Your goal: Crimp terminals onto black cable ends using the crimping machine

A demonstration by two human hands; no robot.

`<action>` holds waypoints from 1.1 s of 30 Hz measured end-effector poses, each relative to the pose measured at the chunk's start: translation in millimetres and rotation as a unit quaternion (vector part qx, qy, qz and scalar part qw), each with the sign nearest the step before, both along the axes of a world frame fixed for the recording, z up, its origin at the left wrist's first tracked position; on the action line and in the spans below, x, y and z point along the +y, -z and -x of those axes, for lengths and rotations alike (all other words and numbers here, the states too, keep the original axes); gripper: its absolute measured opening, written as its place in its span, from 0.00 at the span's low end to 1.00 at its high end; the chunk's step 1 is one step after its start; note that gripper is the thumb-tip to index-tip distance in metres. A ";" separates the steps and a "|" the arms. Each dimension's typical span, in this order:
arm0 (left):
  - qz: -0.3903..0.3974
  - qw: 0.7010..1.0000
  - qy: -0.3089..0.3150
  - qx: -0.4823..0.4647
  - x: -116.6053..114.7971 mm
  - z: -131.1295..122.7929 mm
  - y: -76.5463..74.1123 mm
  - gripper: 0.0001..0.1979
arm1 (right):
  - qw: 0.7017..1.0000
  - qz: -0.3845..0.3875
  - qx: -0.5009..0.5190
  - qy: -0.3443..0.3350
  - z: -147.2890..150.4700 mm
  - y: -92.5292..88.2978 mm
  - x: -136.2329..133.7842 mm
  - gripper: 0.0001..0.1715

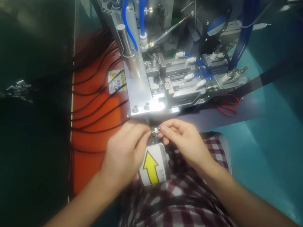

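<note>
A small white-and-metal part (156,131) sits between my two hands, just in front of the machine's front edge. My left hand (126,147) is closed in a pinch at its left side. From the right, the thumb and forefinger of my right hand (186,139) pinch its thin metal end. The fingertips hide much of the part, so its kind does not show. Right below is a white plate with a yellow arrow (151,168), close under my left palm. Behind the hands stands a machine with a shiny metal plate (142,97).
Blue air hoses (142,10) and white fittings (191,61) run over the machine. Black cables (89,131) cross the orange base (87,172) on the left. A pile of small shiny pieces (19,89) lies on the dark surface further left. A red wire loop (228,105) is at right.
</note>
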State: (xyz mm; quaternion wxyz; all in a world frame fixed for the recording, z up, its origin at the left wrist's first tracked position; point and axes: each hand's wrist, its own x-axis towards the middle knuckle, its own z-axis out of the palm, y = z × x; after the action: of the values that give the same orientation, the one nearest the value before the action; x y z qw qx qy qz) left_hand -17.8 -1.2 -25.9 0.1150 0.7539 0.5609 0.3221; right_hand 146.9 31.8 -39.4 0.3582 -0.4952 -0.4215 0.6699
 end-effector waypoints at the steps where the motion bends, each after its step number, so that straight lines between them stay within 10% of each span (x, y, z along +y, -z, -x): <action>1: -0.002 1.000 -0.001 -0.001 -0.1 0.3 0.5 0.05 | 1.000 -0.001 -0.003 0.005 -1.0 0.7 -0.9 0.10; 33: -0.027 0.999 -0.019 0.041 -2.0 -2.6 3.8 0.03 | 0.969 -0.165 -0.181 -0.032 1.5 9.2 -8.9 0.05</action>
State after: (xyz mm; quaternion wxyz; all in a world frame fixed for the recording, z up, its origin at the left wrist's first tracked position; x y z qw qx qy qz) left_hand -15.2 -3.2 -29.6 0.0657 0.7586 0.5702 0.3084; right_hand 145.4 22.9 -48.6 0.3307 -0.5288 -0.5997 0.5015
